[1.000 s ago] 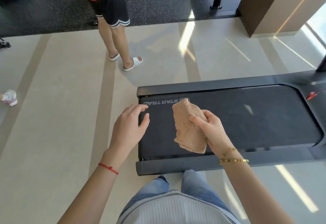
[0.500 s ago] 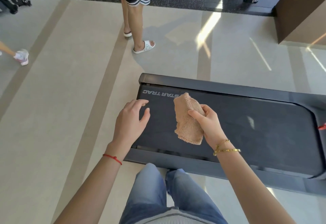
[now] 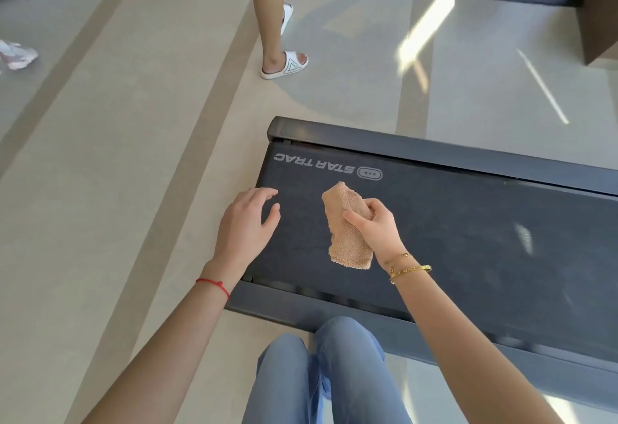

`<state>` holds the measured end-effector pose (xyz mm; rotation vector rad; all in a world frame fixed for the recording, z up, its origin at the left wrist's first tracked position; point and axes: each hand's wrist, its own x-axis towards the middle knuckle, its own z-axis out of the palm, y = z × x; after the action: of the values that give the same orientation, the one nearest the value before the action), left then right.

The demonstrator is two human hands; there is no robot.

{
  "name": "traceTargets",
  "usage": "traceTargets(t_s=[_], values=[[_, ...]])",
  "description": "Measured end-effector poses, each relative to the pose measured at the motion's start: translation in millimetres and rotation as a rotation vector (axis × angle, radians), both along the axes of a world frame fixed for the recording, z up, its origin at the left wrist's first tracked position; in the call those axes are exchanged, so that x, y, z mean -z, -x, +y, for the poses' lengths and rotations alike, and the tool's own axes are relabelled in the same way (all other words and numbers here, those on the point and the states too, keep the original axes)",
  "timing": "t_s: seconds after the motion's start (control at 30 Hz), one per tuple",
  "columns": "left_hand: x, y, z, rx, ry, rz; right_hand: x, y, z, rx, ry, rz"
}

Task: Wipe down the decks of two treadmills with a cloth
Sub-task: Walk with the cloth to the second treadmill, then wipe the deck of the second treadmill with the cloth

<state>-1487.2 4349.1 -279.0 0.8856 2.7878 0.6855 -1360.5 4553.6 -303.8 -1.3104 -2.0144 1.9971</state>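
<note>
A black treadmill deck (image 3: 468, 243) marked STAR TRAC stretches from the middle of the view to the right edge. My right hand (image 3: 378, 228) grips a folded tan cloth (image 3: 347, 233) that hangs above the deck's left end. My left hand (image 3: 249, 223) hovers over the deck's left corner with its fingers relaxed and spread, holding nothing. Whether it touches the belt cannot be told.
Dark side rails (image 3: 434, 153) frame the deck. A person in white slides (image 3: 284, 64) stands on the pale floor beyond the treadmill. Another shoe (image 3: 16, 56) shows at the far left. A brown cabinet (image 3: 598, 22) is at the top right. My knees (image 3: 321, 370) are below.
The view has tilted and drawn nearer to the deck's left end. Both hands keep nearly the same pose above it. The standing person has shifted a little to the right.
</note>
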Motion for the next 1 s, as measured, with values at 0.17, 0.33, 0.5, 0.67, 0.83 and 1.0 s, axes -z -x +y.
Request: traceTargets(t_s=[0.17,0.33,0.5,0.67,0.83,1.0], values=[[101,6,-6,-0.004,0.032,-0.005,107,18,-9,-0.051,0.021,0.017],[209,12,-9,0.000,0.033,-0.019,215,44,-19,-0.091,0.006,0.069],[311,22,-8,0.003,0.040,0.000,318,63,-24,-0.167,-0.071,0.128],[396,31,2,0.038,0.028,0.010,403,60,-5,-0.243,-0.324,0.154],[448,36,15,0.088,0.030,0.045,453,47,31,-0.224,-0.619,0.185],[474,40,20,0.087,0.064,0.061,472,38,44,-0.327,-1.079,-0.022]])
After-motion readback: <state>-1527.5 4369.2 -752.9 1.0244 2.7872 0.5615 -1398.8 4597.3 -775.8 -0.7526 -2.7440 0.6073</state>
